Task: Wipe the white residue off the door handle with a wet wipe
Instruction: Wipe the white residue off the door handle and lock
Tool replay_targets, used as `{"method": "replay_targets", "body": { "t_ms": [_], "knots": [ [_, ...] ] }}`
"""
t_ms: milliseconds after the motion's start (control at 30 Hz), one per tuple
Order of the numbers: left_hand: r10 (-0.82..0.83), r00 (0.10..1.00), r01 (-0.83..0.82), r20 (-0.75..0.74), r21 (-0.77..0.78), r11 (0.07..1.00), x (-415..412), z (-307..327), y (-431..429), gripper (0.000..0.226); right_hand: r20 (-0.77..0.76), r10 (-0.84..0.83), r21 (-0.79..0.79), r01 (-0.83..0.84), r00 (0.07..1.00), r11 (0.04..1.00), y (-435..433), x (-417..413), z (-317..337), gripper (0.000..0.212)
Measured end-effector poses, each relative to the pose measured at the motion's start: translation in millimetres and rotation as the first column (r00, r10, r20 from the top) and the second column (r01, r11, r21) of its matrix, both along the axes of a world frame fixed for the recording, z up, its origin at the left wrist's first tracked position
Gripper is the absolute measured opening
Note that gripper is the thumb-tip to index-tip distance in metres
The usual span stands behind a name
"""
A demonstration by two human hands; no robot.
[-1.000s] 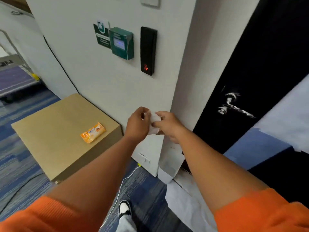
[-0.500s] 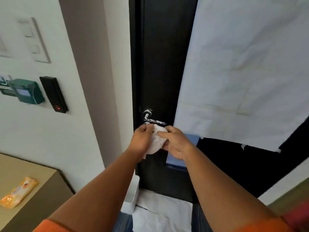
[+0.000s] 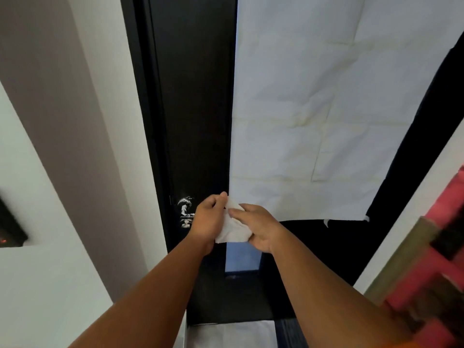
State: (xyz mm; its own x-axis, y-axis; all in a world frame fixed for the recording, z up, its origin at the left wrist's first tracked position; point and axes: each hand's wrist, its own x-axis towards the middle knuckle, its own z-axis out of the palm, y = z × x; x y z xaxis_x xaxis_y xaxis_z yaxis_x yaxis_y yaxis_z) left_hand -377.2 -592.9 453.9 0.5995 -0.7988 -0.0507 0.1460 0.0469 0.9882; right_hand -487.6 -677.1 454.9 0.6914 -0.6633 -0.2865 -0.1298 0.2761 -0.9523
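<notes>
My left hand (image 3: 206,222) and right hand (image 3: 258,228) pinch the wipe (image 3: 232,228) between them, just right of the residue-streaked handle (image 3: 185,212) by the door's (image 3: 195,96) edge.

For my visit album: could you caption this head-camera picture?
Left hand and right hand hold a wet wipe beside the white-smeared door handle on a black door.

Both bare forearms reach forward and converge. The left hand (image 3: 208,219) and right hand (image 3: 262,228) pinch a wet wipe (image 3: 233,231) between them, fingers curled.
</notes>
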Motion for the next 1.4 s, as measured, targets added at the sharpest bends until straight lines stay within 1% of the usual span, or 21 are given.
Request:
{"method": "replay_targets", "body": {
  "t_ms": [33,100,200,267,367,433,533,700,800,867,933,1033,1067,1133,1233,1333,1400],
  "knots": [
    [-0.051,0.999,0.052,-0.019,0.009,0.999,11,1,0,0.031,-0.014,0.007,-0.002,-0.007,1.0,1.0,1,8,-1,0.023],
    [-0.151,0.988,0.152,-0.038,0.036,0.988,37,2,2,0.032,0.009,-0.02,0.009,0.02,1.0,1.0,1,26,-3,0.026],
    [-0.291,0.956,0.285,0.034,0.123,0.951,70,-4,5,0.025,0.092,-0.173,0.056,0.169,0.981,0.984,0,51,-4,0.027],
    [-0.317,0.946,0.3,0.073,0.176,0.937,85,-9,6,0.018,0.119,-0.284,0.084,0.276,0.951,0.958,-2,65,-5,0.023],
    [-0.23,0.971,0.218,0.061,0.154,0.964,101,-19,-1,0.018,0.132,-0.398,0.116,0.384,0.908,0.916,-8,79,-9,0.022],
    [-0.108,0.994,0.106,0.012,0.11,0.988,109,-24,-10,0.019,0.145,-0.447,0.148,0.427,0.883,0.892,-14,82,-11,0.021],
    [0.064,0.998,-0.061,-0.021,0.127,0.99,119,-31,-20,0.023,0.185,-0.484,0.232,0.441,0.855,0.867,-32,82,-14,0.023],
    [0.236,0.972,-0.234,-0.003,0.142,0.962,123,-36,-44,0.025,0.224,-0.388,0.266,0.327,0.894,0.907,-69,85,-22,0.025],
    [0.332,0.942,-0.324,-0.045,0.139,0.936,112,-39,-66,0.026,0.224,-0.301,0.287,0.233,0.927,0.929,-94,80,-25,0.024],
    [0.367,0.929,-0.354,-0.056,0.157,0.922,102,-41,-78,0.026,0.181,-0.198,0.236,0.153,0.963,0.96,-111,74,-28,0.025],
    [0.379,0.925,-0.37,-0.031,0.16,0.915,94,-42,-89,0.026,0.134,-0.094,0.192,0.067,0.987,0.979,-129,67,-33,0.028],
    [0.426,0.904,-0.425,0.025,0.141,0.894,83,-40,-100,0.024,0.088,0.043,0.142,-0.055,0.995,0.988,-146,62,-41,0.027],
    [0.451,0.891,-0.454,0.055,0.142,0.88,81,-39,-100,0.023,0.082,0.059,0.12,-0.069,0.995,0.99,-150,62,-44,0.024],
    [0.522,0.848,-0.531,0.097,0.146,0.835,80,-40,-100,0.02,0.116,0.047,0.123,-0.061,0.992,0.991,-157,63,-49,0.021],
    [0.608,0.788,-0.615,0.094,0.145,0.775,92,-45,-97,0.02,0.202,0.007,0.189,-0.046,0.979,0.981,-167,65,-54,0.02],
    [0.577,0.804,-0.594,0.143,0.139,0.792,104,-48,-100,0.02,0.248,-0.026,0.222,-0.031,0.968,0.975,-169,71,-56,0.017],
    [0.533,0.825,-0.557,0.186,0.11,0.823,110,-46,-102,0.02,0.229,-0.065,0.235,0.01,0.971,0.972,-163,77,-58,0.02]
  ]
}}
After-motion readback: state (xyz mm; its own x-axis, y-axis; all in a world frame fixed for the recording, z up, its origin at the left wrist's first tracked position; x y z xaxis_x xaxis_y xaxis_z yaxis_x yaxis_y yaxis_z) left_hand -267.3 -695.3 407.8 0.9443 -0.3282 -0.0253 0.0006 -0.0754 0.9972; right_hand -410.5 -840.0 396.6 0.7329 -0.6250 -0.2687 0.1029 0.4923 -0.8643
